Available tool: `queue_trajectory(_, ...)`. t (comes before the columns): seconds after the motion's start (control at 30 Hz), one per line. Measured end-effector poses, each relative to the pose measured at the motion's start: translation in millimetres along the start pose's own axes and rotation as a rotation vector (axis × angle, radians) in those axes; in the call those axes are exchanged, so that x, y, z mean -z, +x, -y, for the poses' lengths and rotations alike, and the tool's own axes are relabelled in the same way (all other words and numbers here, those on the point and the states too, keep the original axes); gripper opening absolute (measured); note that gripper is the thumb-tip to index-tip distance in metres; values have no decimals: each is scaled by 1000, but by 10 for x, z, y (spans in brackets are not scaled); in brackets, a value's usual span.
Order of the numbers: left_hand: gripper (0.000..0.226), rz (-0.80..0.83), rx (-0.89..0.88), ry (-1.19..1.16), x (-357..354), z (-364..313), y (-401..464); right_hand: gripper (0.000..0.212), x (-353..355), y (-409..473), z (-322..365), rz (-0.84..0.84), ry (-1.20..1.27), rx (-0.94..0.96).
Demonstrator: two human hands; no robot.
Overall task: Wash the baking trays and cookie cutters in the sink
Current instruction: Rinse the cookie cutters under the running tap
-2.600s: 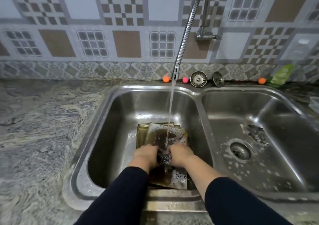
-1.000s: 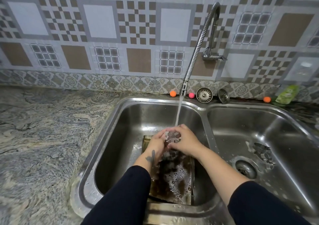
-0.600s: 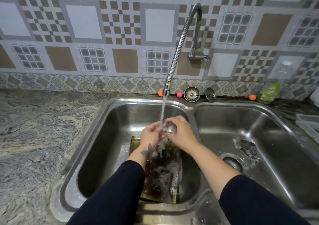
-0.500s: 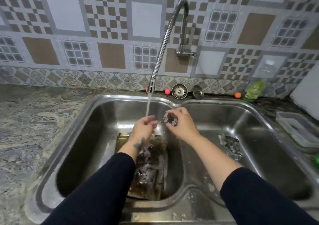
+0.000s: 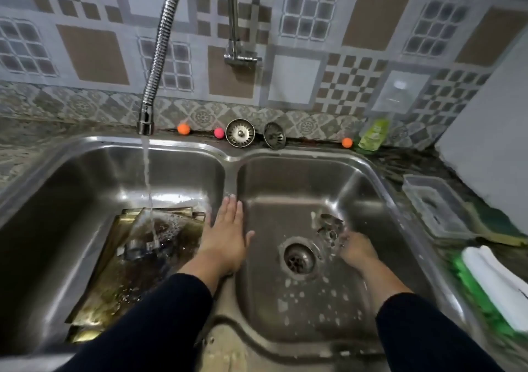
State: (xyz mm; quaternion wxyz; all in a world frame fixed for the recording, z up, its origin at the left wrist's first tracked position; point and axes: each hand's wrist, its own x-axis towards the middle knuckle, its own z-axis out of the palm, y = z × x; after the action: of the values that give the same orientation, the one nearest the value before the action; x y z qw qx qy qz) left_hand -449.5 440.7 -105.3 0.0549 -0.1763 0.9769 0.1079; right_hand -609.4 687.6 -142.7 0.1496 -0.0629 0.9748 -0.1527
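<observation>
**Hands apart over a double steel sink, tap running on the trays**

A person in dark long sleeves is standing over a stainless-steel double sink [image 5: 231, 160]. The left hand [image 5: 225, 234] is lying flat and open, fingers straight and together, over the ridge that divides the two basins; it is holding nothing. The right hand [image 5: 353, 246] is reaching down into the right basin, its fingertips blurred among a small pile of metal cookie cutters [image 5: 328, 226] lying just beyond the round drain [image 5: 298, 258]. Whether those fingers are gripping a cutter or only touching the pile cannot be told from the blur.

In the left basin, a stack of brown-stained rectangular baking trays [image 5: 114, 274] is leaning along the basin floor, wet and flecked with suds. Another metal cookie cutter [image 5: 137, 250] is sitting on the top tray. A thin stream of water [image 5: 147, 177] is falling from the flexible chrome spring tap [image 5: 160, 51] onto the far end of the trays.

On the ledge behind the sink, two round metal sink strainers [image 5: 240, 133] are leaning against the patterned tile wall [image 5: 91, 54], with small orange and pink balls [image 5: 183, 129] beside them. A green dish-soap bottle [image 5: 374, 133] is standing farther right. A clear plastic container [image 5: 434, 208] is resting on the right-hand counter.
</observation>
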Motion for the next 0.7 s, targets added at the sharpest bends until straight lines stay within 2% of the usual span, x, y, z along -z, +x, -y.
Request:
queue_trajectory(0.13,66,-34,20,21,-34,-10,12,24,-57,320,-184,-61,39,-14)
queue_trajectory(0.3,65,-42,24,34,-44,-8,45,45,-93,476,-226,-45,27,-34)
queue_trajectory(0.47,64,-37,23,17,-59,-15,47,45,-33,342,-194,-50,21,-5)
queue_trajectory(0.57,64,-33,16,15,-29,-31,35,49,39,179,-80,-2,87,-4)
queue_trajectory(0.7,66,7,-15,43,6,-42,20,46,188,-93,226,105,106,106)
